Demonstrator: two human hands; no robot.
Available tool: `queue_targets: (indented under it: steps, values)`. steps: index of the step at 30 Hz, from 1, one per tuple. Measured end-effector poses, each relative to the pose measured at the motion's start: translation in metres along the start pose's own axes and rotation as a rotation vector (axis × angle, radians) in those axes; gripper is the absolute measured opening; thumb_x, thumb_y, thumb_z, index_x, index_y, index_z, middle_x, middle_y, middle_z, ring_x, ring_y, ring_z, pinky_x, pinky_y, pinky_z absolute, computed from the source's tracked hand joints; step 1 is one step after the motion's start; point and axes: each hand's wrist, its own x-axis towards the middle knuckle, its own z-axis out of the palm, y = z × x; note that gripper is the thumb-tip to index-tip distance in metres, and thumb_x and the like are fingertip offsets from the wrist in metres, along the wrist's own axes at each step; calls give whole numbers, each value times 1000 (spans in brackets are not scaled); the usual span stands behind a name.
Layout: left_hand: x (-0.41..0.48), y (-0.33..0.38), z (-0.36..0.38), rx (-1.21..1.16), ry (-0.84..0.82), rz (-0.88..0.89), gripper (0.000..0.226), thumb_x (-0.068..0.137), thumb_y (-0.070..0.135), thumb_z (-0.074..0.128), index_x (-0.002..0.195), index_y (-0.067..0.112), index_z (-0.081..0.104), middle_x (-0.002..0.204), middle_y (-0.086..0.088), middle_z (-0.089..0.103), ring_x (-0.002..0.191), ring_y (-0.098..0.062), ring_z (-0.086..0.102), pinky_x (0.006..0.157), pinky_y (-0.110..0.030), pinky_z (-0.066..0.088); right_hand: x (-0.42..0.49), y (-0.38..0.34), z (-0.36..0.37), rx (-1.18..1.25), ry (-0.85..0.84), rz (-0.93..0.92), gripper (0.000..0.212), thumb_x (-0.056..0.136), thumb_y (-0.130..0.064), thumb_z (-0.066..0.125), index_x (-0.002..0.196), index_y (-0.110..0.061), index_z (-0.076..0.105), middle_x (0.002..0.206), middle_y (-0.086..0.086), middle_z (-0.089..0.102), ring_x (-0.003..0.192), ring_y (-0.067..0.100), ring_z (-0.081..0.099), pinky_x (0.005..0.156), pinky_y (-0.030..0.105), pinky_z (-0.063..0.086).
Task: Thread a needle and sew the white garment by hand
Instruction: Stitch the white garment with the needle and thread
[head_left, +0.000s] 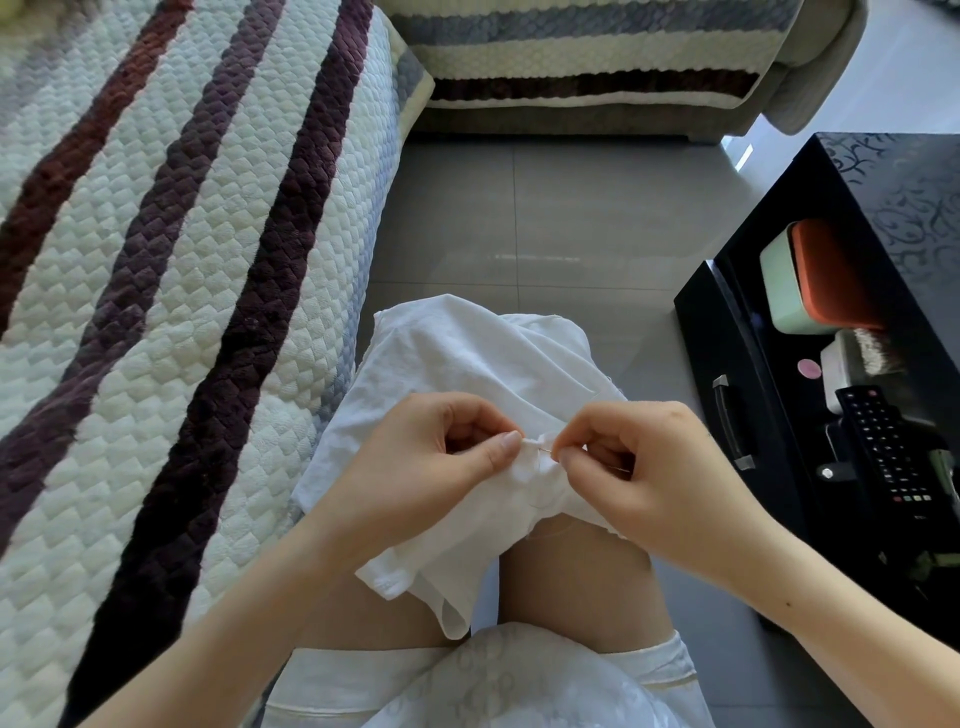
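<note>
Open floor (545, 218) ahead; sofa (156, 260) left, black table (737, 364) right.

- A quilted striped sofa cover (156, 312) fills the left of the frame.
- A second sofa (597, 52) runs along the top.
- Glossy grey floor tiles (545, 218) lie at centre.
- A black cabinet (909, 197) stands at right.

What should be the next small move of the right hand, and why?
Probably push the needle through the fold: the right hand pinches it, its tip seems to enter the white garment, and the left hand pinches that fold.
</note>
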Motion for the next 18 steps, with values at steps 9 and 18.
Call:
queue_targets:
  steps: [9, 18]
  values:
    - [-1, 1, -1, -14, 13, 12, 7, 85, 16, 67, 81, 18, 72, 78, 2, 74, 74, -7, 69, 71, -19, 53, 6, 5, -8, 334, -100, 162, 19, 84, 2, 62, 69, -7, 70, 50, 16, 51, 47, 10, 37, 47, 16, 30]
    - [0, 2, -1, -67, -4, -40, 8, 85, 16, 68, 78, 19, 72, 77, 2, 74, 73, -7, 69, 69, -17, 53, 8, 4, -9, 522, -126, 251, 13, 82, -5, 67, 70, -7, 71, 59, 20, 59, 42, 1, 38, 44, 9, 29]
